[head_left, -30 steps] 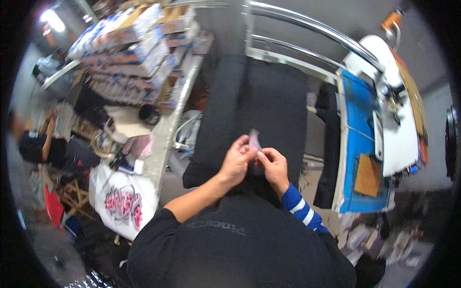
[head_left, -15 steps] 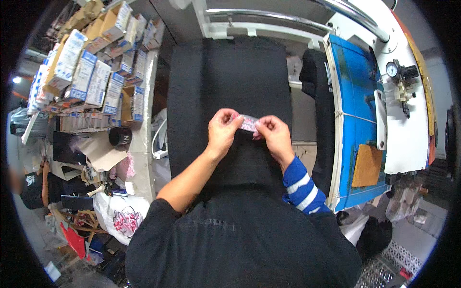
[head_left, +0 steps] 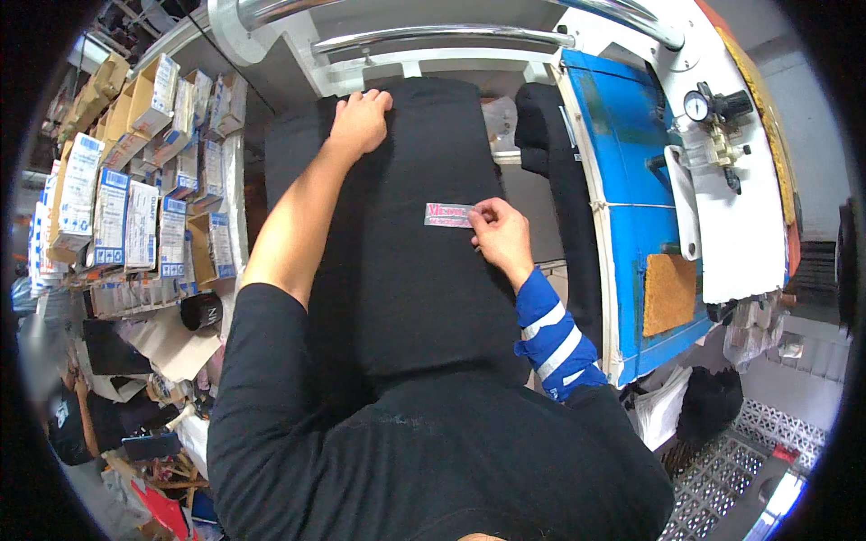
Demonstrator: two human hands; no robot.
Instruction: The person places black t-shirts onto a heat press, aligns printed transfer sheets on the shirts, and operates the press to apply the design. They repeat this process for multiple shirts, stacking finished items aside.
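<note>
A black fabric point(head_left: 379, 288) lies over the padded platen in front of me. My left hand point(head_left: 359, 124) rests on its upper left part, fingers slightly bent and spread over the cloth. My right hand point(head_left: 498, 239) pinches the right end of a small clear strip with red lettering point(head_left: 443, 215), held just over the fabric right of its middle. A blue sleeve with white stripes covers my right forearm.
Stacked cartons point(head_left: 133, 203) line the left. A blue pad point(head_left: 609, 135) with a brown square point(head_left: 669, 293), a white machine body with pressure gauge point(head_left: 695, 105), and chrome bars point(head_left: 442, 34) border the platen. A co-worker's arm point(head_left: 87, 415) shows at far left.
My left hand has let go of the strip and moved up-left onto the fabric. My right hand still holds the strip, now flatter. The view has shifted.
</note>
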